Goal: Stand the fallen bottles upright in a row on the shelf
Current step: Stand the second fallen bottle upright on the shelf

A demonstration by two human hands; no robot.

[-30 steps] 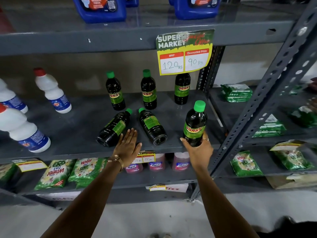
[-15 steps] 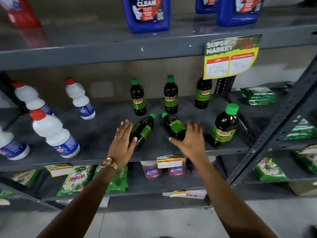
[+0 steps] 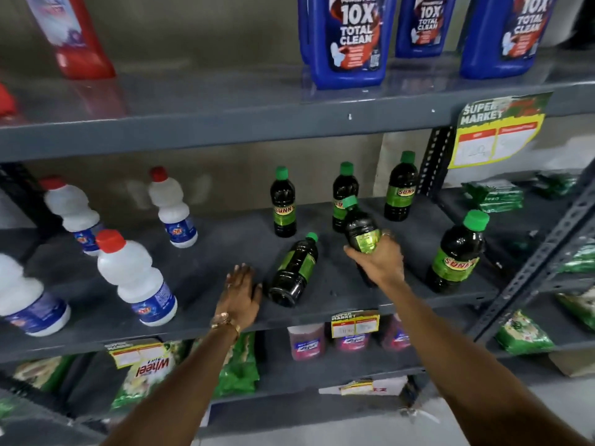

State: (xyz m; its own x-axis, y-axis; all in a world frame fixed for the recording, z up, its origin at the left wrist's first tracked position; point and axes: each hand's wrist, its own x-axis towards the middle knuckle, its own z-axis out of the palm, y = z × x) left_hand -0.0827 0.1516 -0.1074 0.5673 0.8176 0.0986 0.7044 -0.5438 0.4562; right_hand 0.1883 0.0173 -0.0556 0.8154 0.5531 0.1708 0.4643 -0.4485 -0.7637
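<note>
Head view, the only one I have: my right hand [image 3: 378, 262] has its fingers [image 3: 355, 252] wrapped around the lower body of a dark green-capped bottle [image 3: 359, 231], which half a second ago was lying on its side and now is raised off the shelf [image 3: 206, 268], cap tilted up toward the back. My left hand [image 3: 240, 294] rests flat and open on the shelf near its front edge, fingers spread, holding nothing, just beside the base of the last fallen bottle [image 3: 294, 272], which lies with its cap toward the back. Toward the right end of the front edge stands the bottle I righted a moment earlier [image 3: 455, 252], now let go. Three more bottles [image 3: 285, 202] stand in a line along the back. So I judge one fallen bottle is in hand and half stood, one remains down, and the front row still needs both.
</note>
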